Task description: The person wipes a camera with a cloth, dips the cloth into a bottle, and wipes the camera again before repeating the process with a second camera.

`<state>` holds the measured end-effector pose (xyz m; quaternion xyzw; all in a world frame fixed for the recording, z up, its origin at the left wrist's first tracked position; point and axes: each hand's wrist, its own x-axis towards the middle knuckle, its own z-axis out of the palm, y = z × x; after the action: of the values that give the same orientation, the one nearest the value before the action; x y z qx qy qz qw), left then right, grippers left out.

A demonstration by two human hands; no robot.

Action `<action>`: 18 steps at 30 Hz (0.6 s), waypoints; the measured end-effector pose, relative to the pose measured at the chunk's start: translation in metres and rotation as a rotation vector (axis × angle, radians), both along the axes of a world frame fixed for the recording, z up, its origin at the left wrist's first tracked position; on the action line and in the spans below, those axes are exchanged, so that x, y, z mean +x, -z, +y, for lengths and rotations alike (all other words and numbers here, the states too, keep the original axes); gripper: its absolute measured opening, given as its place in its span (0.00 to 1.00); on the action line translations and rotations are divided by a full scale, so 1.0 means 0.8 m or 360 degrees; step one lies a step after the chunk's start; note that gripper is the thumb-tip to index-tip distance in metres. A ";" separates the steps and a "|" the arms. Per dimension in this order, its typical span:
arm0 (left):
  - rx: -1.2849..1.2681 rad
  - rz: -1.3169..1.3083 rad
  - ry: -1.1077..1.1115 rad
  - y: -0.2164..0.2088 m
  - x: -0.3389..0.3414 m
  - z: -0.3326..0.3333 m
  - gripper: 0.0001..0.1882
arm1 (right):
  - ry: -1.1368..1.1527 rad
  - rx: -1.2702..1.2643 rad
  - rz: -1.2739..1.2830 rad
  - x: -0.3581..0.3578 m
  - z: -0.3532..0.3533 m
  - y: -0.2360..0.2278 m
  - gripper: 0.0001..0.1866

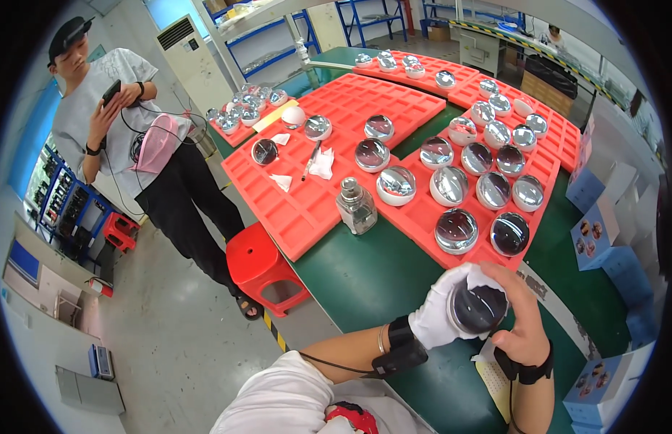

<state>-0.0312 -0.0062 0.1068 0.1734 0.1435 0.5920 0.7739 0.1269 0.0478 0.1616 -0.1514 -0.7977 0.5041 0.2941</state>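
A ball with a glossy dark dome and a white lower shell (478, 308) is cupped in my left hand (438, 311), which wears a white glove. My bare right hand (522, 318) curves around the ball's right side, fingers at its top edge and thumb low. A thin white wipe (484, 279) shows under those fingers, pressed against the dome. Just beyond my hands, similar balls, such as a dark-domed one (509, 233) and a streaked one (456, 231), sit in a red compartment tray (423, 235).
Another red tray (278, 217) bears a pen-like tool (311, 160) and crumpled tissue (323, 164). A glass bottle with a metal top (356, 206) stands on the green table (365, 275). Blue-and-white boxes (596, 235) line the right. A person (126, 123) stands by a red stool (260, 260).
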 end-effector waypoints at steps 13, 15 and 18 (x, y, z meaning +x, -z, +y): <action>-0.0474 -0.0111 -0.0297 -0.024 0.003 0.050 0.28 | 0.0515 0.1213 -0.0087 -0.006 0.033 0.065 0.47; -0.0414 -0.0033 -0.0394 -0.027 0.013 0.056 0.28 | 0.0459 0.1402 -0.0092 0.002 0.036 0.066 0.45; -0.0326 0.0050 -0.0360 -0.025 0.012 0.054 0.28 | 0.0361 0.1729 -0.0232 0.015 0.029 0.058 0.46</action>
<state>-0.0218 0.0373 0.1265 0.0854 0.2339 0.6548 0.7136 0.1390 0.0712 0.1155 -0.0975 -0.9398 -0.0258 0.3264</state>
